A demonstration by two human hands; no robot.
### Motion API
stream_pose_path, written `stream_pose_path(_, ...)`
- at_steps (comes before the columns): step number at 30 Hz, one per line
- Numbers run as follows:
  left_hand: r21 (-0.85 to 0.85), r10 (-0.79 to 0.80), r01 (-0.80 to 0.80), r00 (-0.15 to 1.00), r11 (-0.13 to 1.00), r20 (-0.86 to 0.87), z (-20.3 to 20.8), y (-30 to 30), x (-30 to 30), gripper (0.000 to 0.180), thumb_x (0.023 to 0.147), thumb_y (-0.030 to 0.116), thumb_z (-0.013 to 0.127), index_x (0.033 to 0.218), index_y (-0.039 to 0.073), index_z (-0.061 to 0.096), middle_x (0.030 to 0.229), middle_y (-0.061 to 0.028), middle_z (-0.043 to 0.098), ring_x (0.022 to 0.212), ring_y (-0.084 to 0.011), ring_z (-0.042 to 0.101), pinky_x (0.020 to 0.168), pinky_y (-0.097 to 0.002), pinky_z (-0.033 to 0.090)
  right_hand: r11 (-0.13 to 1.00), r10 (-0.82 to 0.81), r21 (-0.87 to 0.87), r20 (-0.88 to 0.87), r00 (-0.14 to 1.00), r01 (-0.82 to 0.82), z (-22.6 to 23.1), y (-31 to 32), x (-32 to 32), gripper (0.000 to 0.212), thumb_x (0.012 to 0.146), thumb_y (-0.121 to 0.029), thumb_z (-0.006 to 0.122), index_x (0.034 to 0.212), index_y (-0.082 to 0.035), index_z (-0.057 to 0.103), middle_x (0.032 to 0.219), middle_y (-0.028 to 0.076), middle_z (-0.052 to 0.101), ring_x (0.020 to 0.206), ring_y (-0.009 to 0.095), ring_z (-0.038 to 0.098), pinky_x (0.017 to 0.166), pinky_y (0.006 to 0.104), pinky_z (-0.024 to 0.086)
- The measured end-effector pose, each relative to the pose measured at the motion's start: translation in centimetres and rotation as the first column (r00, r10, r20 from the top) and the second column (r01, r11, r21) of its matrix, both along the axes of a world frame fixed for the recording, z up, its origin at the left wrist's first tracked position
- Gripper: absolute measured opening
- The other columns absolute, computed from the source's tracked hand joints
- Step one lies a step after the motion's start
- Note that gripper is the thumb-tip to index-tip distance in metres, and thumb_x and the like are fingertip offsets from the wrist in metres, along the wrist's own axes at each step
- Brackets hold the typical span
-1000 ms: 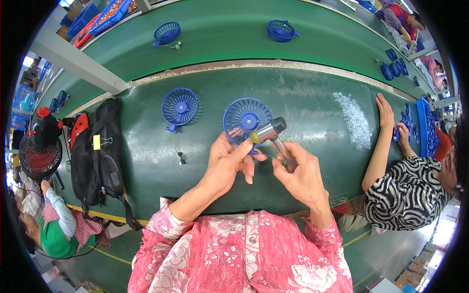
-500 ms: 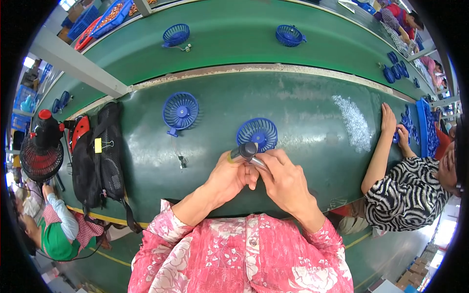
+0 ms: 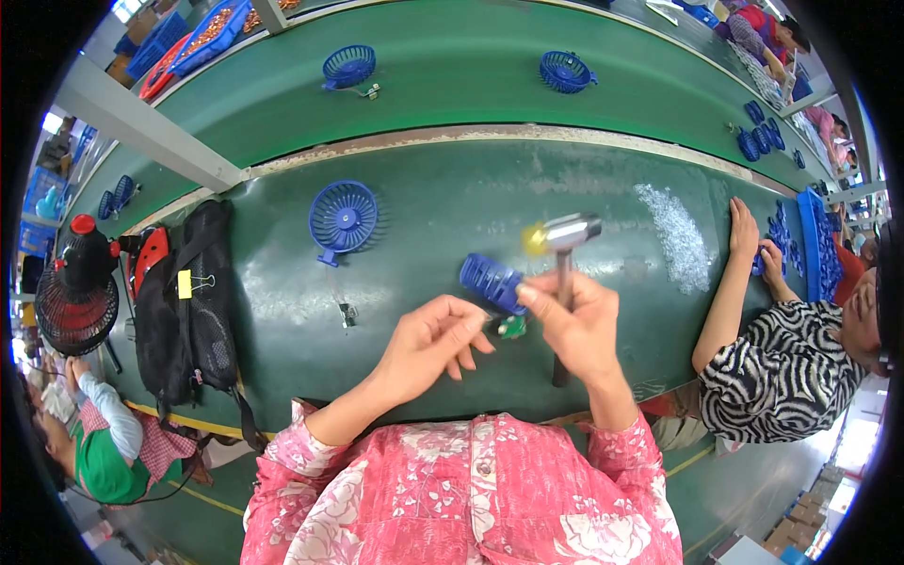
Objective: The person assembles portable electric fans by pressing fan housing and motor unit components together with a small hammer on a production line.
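Note:
My right hand (image 3: 586,325) grips a hammer (image 3: 563,282) by its dark handle. The hammer's metal head (image 3: 573,232) with a yellow face points away from me. The same hand's thumb and finger pinch the edge of a blue slotted fan housing (image 3: 492,281), tilted on its side. Below the housing, a small green circuit board (image 3: 512,327) hangs by a thin wire. Beside that board, my left hand (image 3: 428,348) has its thumb and fingers closed together near the wire; what they hold is hidden. Another blue fan housing (image 3: 344,217) lies farther left, a small board (image 3: 348,314) wired to it.
A black mesh bag (image 3: 188,306) and a black-red desk fan (image 3: 77,292) stand at left. Clear small pieces (image 3: 676,235) lie in a pile at right, near a co-worker's arms (image 3: 730,292) and a blue bin (image 3: 817,250). Beyond runs a green belt (image 3: 452,85) carrying blue housings.
The hammer has swung up to the right in my right hand, its head now away from me. The housing has been lifted and tilted. My left hand has let go of the hammer and moved left.

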State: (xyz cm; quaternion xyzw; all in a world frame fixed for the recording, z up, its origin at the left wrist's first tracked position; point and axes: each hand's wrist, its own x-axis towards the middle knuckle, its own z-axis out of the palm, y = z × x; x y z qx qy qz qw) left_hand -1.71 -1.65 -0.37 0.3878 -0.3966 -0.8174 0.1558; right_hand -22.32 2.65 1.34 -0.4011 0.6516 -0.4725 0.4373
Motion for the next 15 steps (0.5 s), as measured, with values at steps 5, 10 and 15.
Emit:
stream_pose_path(5,-0.97,0.165,0.151,0.969,0.189,0.183,-0.2,0.7,-1.6,0.04,0.08,0.013,0.075,0.115,0.001,0.06,0.107,-0.0122,0.062,0.094,-0.0284,0.061,0.077,-0.0377,0.05,0.994,-0.088,0.104,0.451,0.888,0.045,0.6,-1.5,-2.3,0.013,0.091,-0.008,0.07,0.087,0.004,0.067,0.062,0.001,0.059,0.039,0.002,0.039,0.033,0.0225,0.024)
stream_pose_path(10,-0.932,0.204,0.344,0.926,-0.116,0.316,-1.4,0.7,-3.3,0.05,0.075,0.016,0.075,0.12,0.001,0.059,0.122,-0.0132,0.055,0.112,-0.0311,0.054,0.091,-0.045,0.044,0.977,-0.1,0.212,0.372,0.923,0.021,-1.5,-2.1,-3.1,0.016,0.09,-0.011,0.071,0.084,0.003,0.066,0.058,0.0,0.056,0.043,0.003,0.042,0.037,0.0236,0.027)
stream_pose_path(15,-0.901,0.225,0.408,0.901,-0.145,0.372,-2.9,0.6,-3.6,0.041,0.08,0.013,0.069,0.119,0.002,0.061,0.122,-0.0121,0.055,0.117,-0.0307,0.052,0.095,-0.0477,0.042,0.95,0.174,0.308,-0.401,0.899,-0.047,-3.0,-1.9,-3.8,0.03,0.09,-0.019,0.07,0.072,0.004,0.065,0.063,0.008,0.06,0.053,0.013,0.047,0.05,0.0345,0.039)
